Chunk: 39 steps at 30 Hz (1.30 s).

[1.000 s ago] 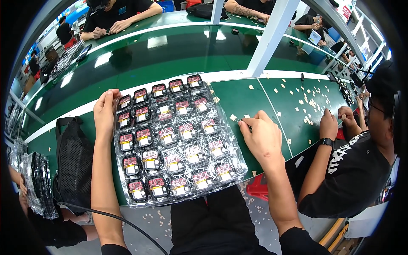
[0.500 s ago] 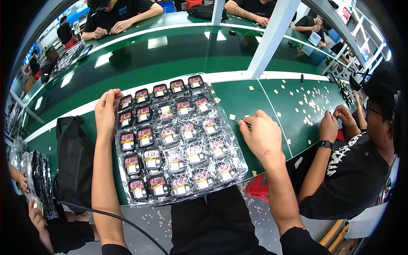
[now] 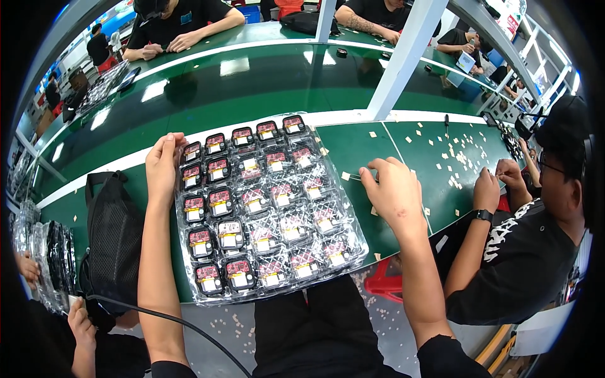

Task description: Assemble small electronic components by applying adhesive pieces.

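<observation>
A clear plastic blister tray lies in front of me, its near edge reaching past the table's front edge. Rows of small black square-shaped modules with red, white and yellow faces sit in its pockets. Clear film with glare blurs several on the right side. My left hand grips the tray's far left edge with curled fingers. Right of the tray, my right hand pinches thin metal tweezers, mostly hidden by the fingers. Their tips are at a small pale square piece; I cannot tell whether they hold it.
Many small pale squares are scattered on the green table at the right. A black bag lies left, with a black cable across my left forearm. A white post rises behind. A co-worker sits close on my right.
The view has shifted slightly, and the tray's left side appears a little farther right. My right hand's fingers have shifted slightly around the tweezers. At lower left, another person's hand has moved right.
</observation>
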{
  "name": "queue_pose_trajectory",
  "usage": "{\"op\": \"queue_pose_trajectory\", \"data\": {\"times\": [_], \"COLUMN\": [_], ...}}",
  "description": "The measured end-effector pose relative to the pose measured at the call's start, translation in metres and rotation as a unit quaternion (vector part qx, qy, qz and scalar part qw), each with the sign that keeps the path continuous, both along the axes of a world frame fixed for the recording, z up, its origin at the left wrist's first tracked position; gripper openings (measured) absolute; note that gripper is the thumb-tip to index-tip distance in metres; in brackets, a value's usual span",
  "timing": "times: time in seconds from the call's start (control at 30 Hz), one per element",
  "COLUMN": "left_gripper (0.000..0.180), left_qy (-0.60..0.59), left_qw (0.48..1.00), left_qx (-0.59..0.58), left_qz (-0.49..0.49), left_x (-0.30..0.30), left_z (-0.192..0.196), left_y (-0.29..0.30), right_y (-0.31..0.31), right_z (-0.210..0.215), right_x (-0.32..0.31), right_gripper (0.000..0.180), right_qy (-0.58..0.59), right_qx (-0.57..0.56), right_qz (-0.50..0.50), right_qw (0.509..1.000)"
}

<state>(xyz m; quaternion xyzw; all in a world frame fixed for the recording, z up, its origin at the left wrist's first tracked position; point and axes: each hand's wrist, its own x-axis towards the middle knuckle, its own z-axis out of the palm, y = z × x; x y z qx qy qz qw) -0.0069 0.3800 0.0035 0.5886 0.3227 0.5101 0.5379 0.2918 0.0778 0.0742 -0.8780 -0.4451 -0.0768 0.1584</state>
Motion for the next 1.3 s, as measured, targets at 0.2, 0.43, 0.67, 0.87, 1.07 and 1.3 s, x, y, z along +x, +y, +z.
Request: {"op": "queue_pose_trajectory", "data": {"times": [0.2,0.43,0.67,0.87,1.07,1.3], "left_gripper": [0.036,0.036,0.035,0.035,0.035,0.036], "left_qy": [0.012,0.007,0.006,0.009,0.012,0.03], "left_qw": [1.0,1.0,1.0,1.0,1.0,1.0], "left_qx": [0.001,0.003,-0.001,0.004,-0.01,-0.002], "left_qz": [0.005,0.007,0.0,-0.001,0.005,-0.007], "left_x": [0.002,0.002,0.003,0.002,0.004,-0.003], "left_z": [0.0,0.005,0.004,0.003,0.003,-0.002], "left_y": [-0.001,-0.005,-0.005,-0.004,-0.005,0.003], "right_y": [0.004,0.011,0.018,0.021,0.022,0.02], "right_z": [0.003,0.009,0.017,0.021,0.018,0.014], "right_x": [0.005,0.008,0.01,0.009,0.008,0.005], "right_gripper": [0.026,0.027,0.024,0.021,0.024,0.024], "right_qy": [-0.013,-0.006,0.029,0.057,0.051,0.049], "right_qx": [-0.02,-0.045,-0.075,-0.102,-0.118,-0.108], "right_qz": [0.009,0.024,0.037,0.044,0.045,0.055], "right_qw": [1.0,0.999,0.996,0.992,0.991,0.991]}}
